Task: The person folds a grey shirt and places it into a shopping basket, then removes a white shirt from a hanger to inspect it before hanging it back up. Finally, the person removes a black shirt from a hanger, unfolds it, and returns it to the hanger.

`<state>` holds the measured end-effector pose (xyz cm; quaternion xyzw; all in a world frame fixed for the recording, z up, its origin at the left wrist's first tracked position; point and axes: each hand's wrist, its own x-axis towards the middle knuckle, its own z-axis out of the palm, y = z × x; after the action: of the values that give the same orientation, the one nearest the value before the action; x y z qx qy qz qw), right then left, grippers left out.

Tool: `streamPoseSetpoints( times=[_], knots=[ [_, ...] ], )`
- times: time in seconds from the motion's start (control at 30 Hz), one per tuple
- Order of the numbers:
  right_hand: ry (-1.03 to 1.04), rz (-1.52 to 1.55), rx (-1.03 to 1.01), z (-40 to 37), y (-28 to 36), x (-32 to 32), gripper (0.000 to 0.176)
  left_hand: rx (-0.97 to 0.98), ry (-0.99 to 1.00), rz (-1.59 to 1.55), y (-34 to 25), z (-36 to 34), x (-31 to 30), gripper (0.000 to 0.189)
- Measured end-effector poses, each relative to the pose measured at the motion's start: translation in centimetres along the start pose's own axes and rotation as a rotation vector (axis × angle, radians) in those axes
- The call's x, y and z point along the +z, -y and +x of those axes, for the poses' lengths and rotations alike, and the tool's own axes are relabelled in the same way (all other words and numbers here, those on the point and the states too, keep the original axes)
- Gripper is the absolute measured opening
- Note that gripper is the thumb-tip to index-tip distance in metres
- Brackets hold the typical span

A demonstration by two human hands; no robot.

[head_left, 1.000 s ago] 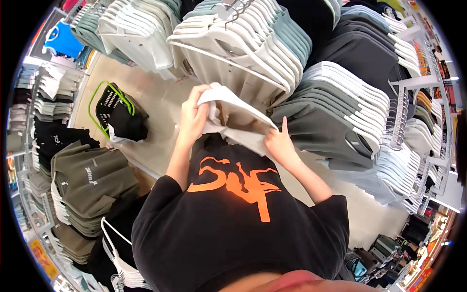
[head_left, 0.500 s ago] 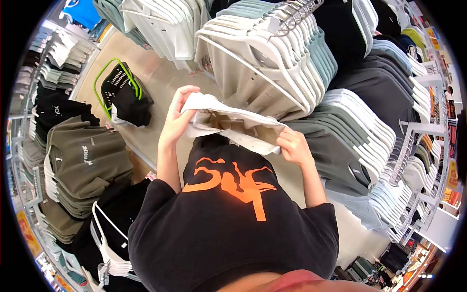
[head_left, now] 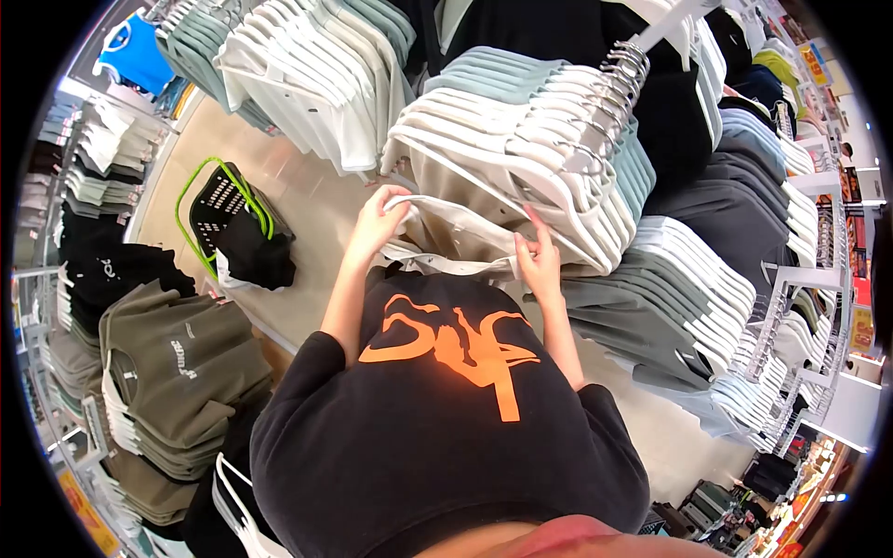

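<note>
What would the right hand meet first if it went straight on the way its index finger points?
Probably the frontmost white hanger, just ahead of the right hand, though depth is unclear.

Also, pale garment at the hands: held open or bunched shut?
Open: the pale garment spans from the left hand to the right hand, its two edges apart, a gap between them.

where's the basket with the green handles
In the head view, the black basket is at upper left on the floor, beyond the olive shirts and left of the left hand.
</note>
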<state>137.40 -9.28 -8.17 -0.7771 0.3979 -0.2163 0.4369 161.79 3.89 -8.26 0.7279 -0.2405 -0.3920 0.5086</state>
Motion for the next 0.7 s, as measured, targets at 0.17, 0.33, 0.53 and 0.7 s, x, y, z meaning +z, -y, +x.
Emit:
streamPoseSetpoints(
  times=[0.17,0.33,0.53,0.7],
  knots=[
    [-0.158,-0.030,0.067,2.1,-0.4,3.4,0.040,-0.133,0.181,-0.374,2.0,4.0,-2.5,0.021],
    [-0.323,-0.129,-0.007,2.8,-0.3,5.9,0.029,-0.294,0.316,-0.625,1.5,7.2,-4.8,0.017],
    [-0.316,-0.196,0.147,2.6,1.1,8.2,0.026,-0.263,0.287,-0.510,1.3,11.3,-5.5,0.012],
    [-0.420,-0.070,0.022,3.0,-1.0,9.3,0.015,-0.258,0.303,-0.466,1.3,13.1,-6.2,0.020]
  ],
)
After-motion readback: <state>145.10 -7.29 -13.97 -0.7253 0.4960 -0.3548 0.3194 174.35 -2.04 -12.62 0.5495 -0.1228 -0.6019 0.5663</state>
